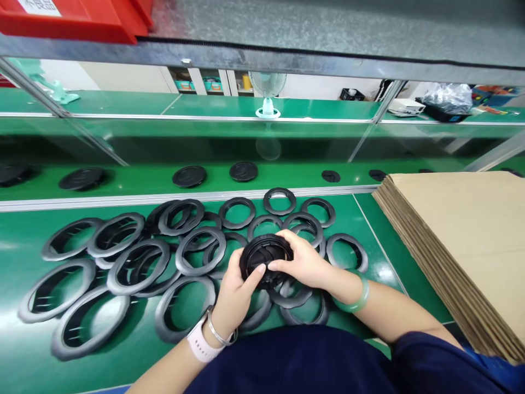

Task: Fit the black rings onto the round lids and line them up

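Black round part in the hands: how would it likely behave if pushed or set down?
The black round part is probably stiff: it looks evenly round, with no visible sag, between the left hand and right hand. It may roll if stood on edge, given that outline. Laid flat, it would probably slide on the glossy green table.

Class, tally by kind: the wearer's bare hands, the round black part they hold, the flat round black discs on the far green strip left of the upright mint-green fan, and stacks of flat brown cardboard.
Bare hands, left hand and right hand: 2
Round black part: 1
Flat round black discs: 4
Flat brown cardboard stack: 1
Total: 8
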Demonstrator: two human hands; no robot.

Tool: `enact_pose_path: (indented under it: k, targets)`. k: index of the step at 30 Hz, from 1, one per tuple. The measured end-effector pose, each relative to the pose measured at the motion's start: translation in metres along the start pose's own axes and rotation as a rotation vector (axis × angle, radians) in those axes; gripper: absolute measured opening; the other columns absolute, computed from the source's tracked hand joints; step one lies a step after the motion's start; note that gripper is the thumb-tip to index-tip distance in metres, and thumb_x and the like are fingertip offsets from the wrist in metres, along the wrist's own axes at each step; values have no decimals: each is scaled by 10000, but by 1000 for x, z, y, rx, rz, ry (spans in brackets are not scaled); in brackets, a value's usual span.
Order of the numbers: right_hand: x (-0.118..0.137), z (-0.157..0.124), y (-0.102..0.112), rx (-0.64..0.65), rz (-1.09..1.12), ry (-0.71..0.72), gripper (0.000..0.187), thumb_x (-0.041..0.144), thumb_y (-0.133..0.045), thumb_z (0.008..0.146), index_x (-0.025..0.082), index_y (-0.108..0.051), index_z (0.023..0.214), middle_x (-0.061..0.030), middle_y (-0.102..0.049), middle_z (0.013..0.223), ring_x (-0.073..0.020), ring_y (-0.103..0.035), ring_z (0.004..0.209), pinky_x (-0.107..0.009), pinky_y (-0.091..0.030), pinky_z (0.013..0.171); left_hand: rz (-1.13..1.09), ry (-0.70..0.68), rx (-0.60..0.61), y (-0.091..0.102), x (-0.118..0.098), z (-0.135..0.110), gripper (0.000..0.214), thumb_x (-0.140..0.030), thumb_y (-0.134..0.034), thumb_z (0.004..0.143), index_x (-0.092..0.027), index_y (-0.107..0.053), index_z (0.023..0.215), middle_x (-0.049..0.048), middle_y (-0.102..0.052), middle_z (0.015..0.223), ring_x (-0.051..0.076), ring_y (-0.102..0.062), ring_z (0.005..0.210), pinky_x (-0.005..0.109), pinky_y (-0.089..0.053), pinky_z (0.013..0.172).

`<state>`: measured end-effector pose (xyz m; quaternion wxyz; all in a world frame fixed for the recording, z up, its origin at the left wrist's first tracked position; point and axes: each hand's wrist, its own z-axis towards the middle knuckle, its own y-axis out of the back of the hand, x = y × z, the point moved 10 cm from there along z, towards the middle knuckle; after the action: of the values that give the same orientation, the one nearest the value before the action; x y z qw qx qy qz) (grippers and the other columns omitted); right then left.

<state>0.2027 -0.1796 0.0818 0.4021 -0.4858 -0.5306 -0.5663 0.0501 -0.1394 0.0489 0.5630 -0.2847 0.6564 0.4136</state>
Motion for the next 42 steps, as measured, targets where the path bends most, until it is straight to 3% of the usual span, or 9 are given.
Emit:
enact_pose_path:
  k: [9,13,16,19,24,27,32,36,42]
  targets:
    - [-12,6,5,-54,78,-47,404,222,-824,661,211,-602,999,0,-682,977,-224,-642,940,-382,-509,867,-13,8,26,-5,0,0,433,-493,-563,926,-217,-480,1249,89,-619,1202,267,-600,1136,424,-485,990]
    - [-4,19,76,-326,429,25,442,279,-854,639,198,-621,1005,-22,-702,1019,-223,-662,953,-390,-533,907,-182,29,169,-21,-12,-1,443,-461,-412,993,-209,-409,1357,137,-651,1232,283,-654,1109,454,-544,926]
    - [-9,21,139,-553,663,72,378,296,-816,707,185,-637,1020,-60,-710,1077,-237,-668,1009,-401,-555,920,175,-143,182,-31,-40,5,383,-361,-540,950,-246,-538,1315,110,-640,1300,279,-597,1216,482,-469,1063]
    - [-24,22,171,-641,807,29,247,297,-739,802,181,-645,998,-76,-716,1095,-245,-661,1066,-407,-586,896,480,-404,219,-59,-70,14,363,-223,-566,914,-272,-625,1269,67,-645,1317,276,-538,1286,502,-376,1156]
    - [-40,28,177,-633,923,-27,149,259,-626,874,173,-658,991,-75,-726,1109,-228,-654,1102,-391,-602,894,735,-618,350,-122,-82,30,425,-38,-469,880,-182,-648,1238,122,-690,1188,297,-583,1170,511,-453,1041]
    - [-44,30,177,-644,931,-51,136,236,-607,867,169,-662,972,-72,-736,1069,-216,-672,1048,-367,-606,865,900,-622,403,-139,-82,34,370,-28,-442,883,-144,-684,1137,134,-700,993,312,-615,1004,508,-500,904]
    - [-39,24,177,-641,839,-4,124,253,-666,807,175,-659,903,-58,-743,952,-205,-695,890,-353,-608,791,505,-454,278,-89,-93,26,220,-133,-538,899,-202,-674,1058,93,-673,1112,258,-610,1086,444,-484,1006]
    - [-28,35,163,-517,609,62,330,358,-761,750,179,-683,1015,-63,-743,972,-223,-699,895,-372,-592,812,-116,3,208,-43,-41,17,245,-289,-718,805,-188,-624,1006,96,-703,1066,248,-667,1022,397,-545,916]
    - [-8,123,163,-476,-80,221,340,194,-704,783,198,-701,1124,-65,-716,1156,-240,-645,1097,-435,-456,1062,-470,298,158,-39,14,6,453,-334,-845,680,-183,-523,960,121,-734,1066,196,-688,867,326,-567,759]
